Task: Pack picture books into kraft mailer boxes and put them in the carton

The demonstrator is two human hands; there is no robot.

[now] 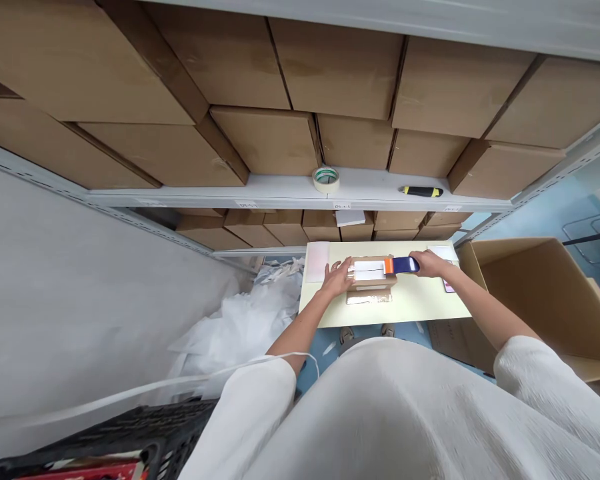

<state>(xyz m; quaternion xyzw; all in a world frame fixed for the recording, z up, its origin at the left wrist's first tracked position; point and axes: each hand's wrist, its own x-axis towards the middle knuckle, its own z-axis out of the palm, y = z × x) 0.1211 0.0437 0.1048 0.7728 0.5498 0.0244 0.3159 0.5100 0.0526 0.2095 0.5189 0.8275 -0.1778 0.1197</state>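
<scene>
A small cardboard box [373,283] with a white item showing in its top lies on the pale yellow table [425,310]. Shiny clear tape shows on its near flap. My left hand [336,278] rests against the left end of the box, fingers apart. In my right hand [427,264] is a blue and orange tool [403,265], possibly a tape dispenser; its orange end meets the box's right end. Partly behind my right forearm lies a phone [449,285], near a white item [444,253].
Shelves of brown boxes [335,60] stand ahead, with a tape roll [326,179] and a yellow-black cutter [421,191] on one ledge. A large open carton [540,293] is at right. White plastic wrap [260,313] and a black crate [180,427] are at left.
</scene>
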